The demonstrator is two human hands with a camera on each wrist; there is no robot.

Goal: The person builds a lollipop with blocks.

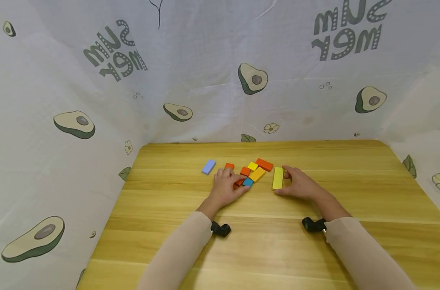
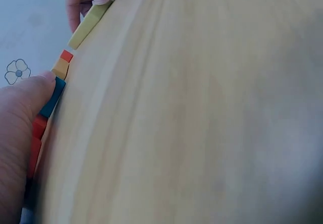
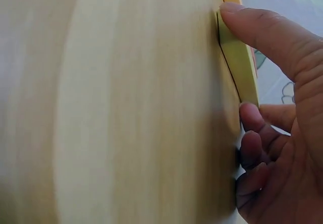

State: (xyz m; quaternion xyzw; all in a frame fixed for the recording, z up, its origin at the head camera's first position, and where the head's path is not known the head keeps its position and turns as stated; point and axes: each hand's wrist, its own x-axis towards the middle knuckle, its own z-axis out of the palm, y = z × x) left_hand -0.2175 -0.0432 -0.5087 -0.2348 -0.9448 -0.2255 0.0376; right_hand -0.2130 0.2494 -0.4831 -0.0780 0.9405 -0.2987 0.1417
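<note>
So the right hand (image 1: 299,184) has a long yellow-green block (image 1: 278,178) by its two ends: thumb on the near end, index finger on the far one, fingers clamped on it lengthwise. That block sits on the wooden surface (image 1: 263,249), just right of a loose bunch of other blocks. The right wrist view shows the same grip up close, with the other fingers curled in beside it.

The left hand (image 1: 225,188) is over the left side of the bunch. Its thumb and index finger pinch a small blue block (image 1: 248,183) at the near edge of the group — thumb on the near side, index across from it. There's a red block (image 1: 239,183) tucked in right there too, mostly hidden by the fingers, so I can't tell if they touch it.

Rest of the bunch: an orange-yellow block (image 1: 257,174) lying at a slant, a little orange-red block (image 1: 245,171), a small yellow one (image 1: 253,166) and a longer red-orange block (image 1: 264,164) at the back right. Another red piece (image 1: 229,165) peeks out behind the left hand, and a periwinkle block (image 1: 208,166) lies off to the left, apart from everything. Behind it all hangs a pale cloth (image 1: 212,72) with avocado prints — pretty fun backdrop, honestly.
</note>
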